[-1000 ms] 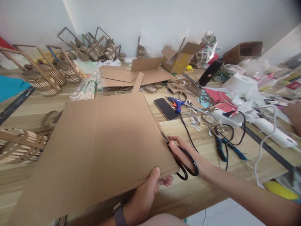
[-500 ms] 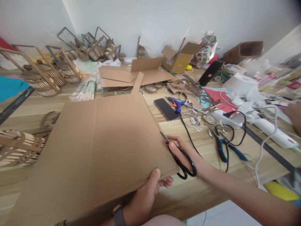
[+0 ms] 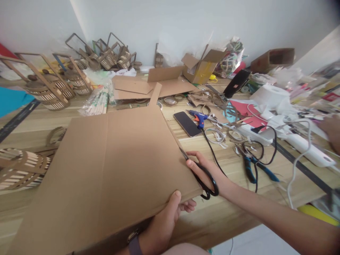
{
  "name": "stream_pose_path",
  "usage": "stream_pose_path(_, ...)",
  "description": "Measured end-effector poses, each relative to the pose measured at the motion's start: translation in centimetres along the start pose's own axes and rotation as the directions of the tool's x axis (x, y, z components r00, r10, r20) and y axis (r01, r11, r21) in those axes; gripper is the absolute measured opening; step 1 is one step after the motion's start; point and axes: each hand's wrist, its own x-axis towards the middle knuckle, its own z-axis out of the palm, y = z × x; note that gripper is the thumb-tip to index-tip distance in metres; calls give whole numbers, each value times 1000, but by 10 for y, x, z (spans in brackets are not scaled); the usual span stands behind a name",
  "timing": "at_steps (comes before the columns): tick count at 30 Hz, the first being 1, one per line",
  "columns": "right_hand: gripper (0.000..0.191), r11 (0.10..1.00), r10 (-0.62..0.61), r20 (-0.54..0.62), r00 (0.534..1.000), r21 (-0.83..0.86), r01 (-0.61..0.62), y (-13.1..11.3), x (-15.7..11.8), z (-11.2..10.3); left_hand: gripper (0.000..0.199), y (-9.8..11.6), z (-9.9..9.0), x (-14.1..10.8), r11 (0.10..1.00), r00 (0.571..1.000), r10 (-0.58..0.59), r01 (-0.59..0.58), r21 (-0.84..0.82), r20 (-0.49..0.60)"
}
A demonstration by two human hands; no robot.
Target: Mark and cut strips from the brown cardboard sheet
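A large brown cardboard sheet (image 3: 127, 152) with a fold line lies tilted before me, over the wooden table. My left hand (image 3: 171, 212) grips its near right edge, thumb on top and fingers beneath. In my right hand (image 3: 209, 173) are black-handled scissors (image 3: 214, 187), their blades on the sheet's right edge and pointing away from me. A narrow cardboard strip (image 3: 155, 95) sticks out past the far edge of the sheet; I cannot tell whether it is attached.
Beyond the sheet's right edge lie a phone (image 3: 187, 124), a blue glue gun (image 3: 199, 118) with its cord, and pliers (image 3: 249, 166). Small slatted baskets (image 3: 79, 79) stand at the back left, near an open cardboard box (image 3: 203, 67). Another person's hand (image 3: 330, 129) shows at far right.
My right hand and the scissors have moved slightly farther along the sheet's right edge, away from me. My left hand keeps its grip in the same place.
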Motion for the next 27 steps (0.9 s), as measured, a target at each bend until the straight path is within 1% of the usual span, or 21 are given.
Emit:
stream_pose_path(9,56,1000,-26,-18,1000,-13,25,1,1,2,70,-2,-2,2,1000,999,16,-16,3,44)
stream_pose_path(12,62,999,-42,-35,999,15,42,0,0,4,73,-2,-1,2,1000,1000,5,-5,-2,29)
stream_pose_path(15,73,993,20,-9,1000,115,-19,0,-2,5,72,0,0,1,1000,1000,2,-2,12,11)
stream_pose_path(17,77,984,55,11,998,172,-56,0,-3,5,71,1,0,0,1000,1000,4,-5,27,13)
stream_pose_path(21,68,977,29,0,1000,209,-29,0,-2,3,71,2,0,-1,1000,1000,-2,1,28,10)
stream_pose_path(24,65,974,17,21,1000,225,-22,-1,1,0,70,2,0,-1,1000,1000,-6,6,22,3)
stream_pose_path(27,66,975,30,56,998,217,-42,-1,5,-1,71,2,0,-1,999,1000,-18,18,39,1)
